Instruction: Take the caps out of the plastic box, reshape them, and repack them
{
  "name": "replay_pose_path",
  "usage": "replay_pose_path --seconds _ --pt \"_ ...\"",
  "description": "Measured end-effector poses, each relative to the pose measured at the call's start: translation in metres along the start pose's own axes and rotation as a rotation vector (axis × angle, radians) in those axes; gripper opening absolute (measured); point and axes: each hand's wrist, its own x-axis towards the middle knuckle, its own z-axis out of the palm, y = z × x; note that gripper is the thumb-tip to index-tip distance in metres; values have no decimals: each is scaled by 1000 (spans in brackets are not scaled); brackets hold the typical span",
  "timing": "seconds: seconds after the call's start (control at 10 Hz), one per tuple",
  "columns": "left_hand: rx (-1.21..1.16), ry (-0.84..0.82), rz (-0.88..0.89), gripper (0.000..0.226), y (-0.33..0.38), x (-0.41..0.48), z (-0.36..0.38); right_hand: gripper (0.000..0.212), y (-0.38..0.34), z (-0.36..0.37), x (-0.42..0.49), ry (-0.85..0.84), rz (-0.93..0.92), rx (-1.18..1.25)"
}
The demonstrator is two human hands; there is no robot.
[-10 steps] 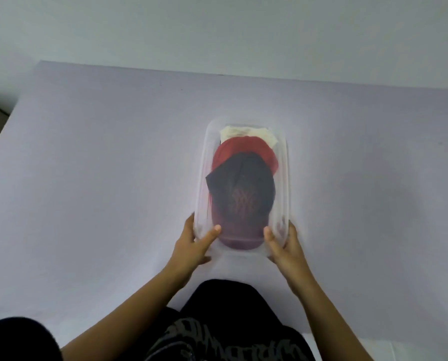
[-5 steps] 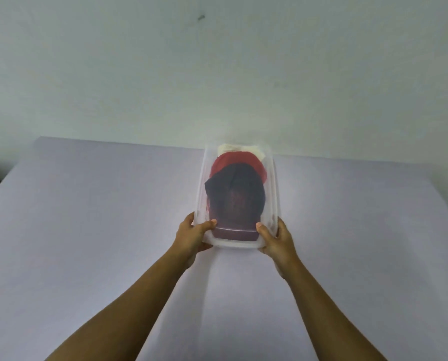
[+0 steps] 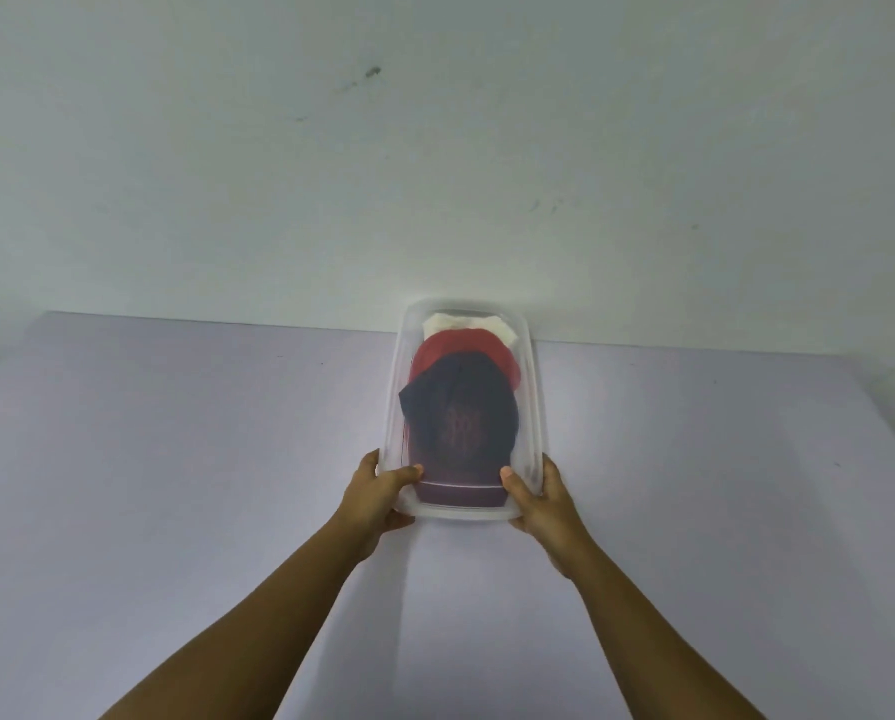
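Plastic box (image 3: 533, 407): clear, long and narrow with rounded corners, at centre frame on the pale lilac worktop (image 3: 175, 459), its far end close to the wall (image 3: 435, 148); whether it rests fully on the surface or is held slightly raised cannot be told.
Caps: three show through the plastic, overlapped along the box's length: a dark navy cap (image 3: 458, 413) nearest the person, a red cap (image 3: 461, 348) behind it, a white cap (image 3: 468, 324) at the far end.
Left hand (image 3: 377, 493): clasped on the near left corner of the box, thumb laid over the top face, fingers wrapped beneath.
Right hand (image 3: 538, 506): gripping the near right corner the same way, thumb on top.
Lid: the caps look hazy, so a cover seems to be on; an opening edge cannot be made out.
Handling, box: probably light, thin-walled and smooth, likely to flex or slide under a loose hold; the two corners or the rim give the firmest purchase.
Handling, caps: soft crowns that crush easily, with stiffer brims; best lifted one at a time by the brim, navy first since it lies nearest.
Progress: unpacking has not begun.
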Motion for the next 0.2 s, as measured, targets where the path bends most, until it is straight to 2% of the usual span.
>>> replay_pose_path --seconds 0.1,0.2 --pt "243 60 77 86 8 -7 4 81 -9 -1 -4 90 -90 -216" --pt "534 203 347 76 24 -23 10 73 -32 1 -16 221 -291 -467"
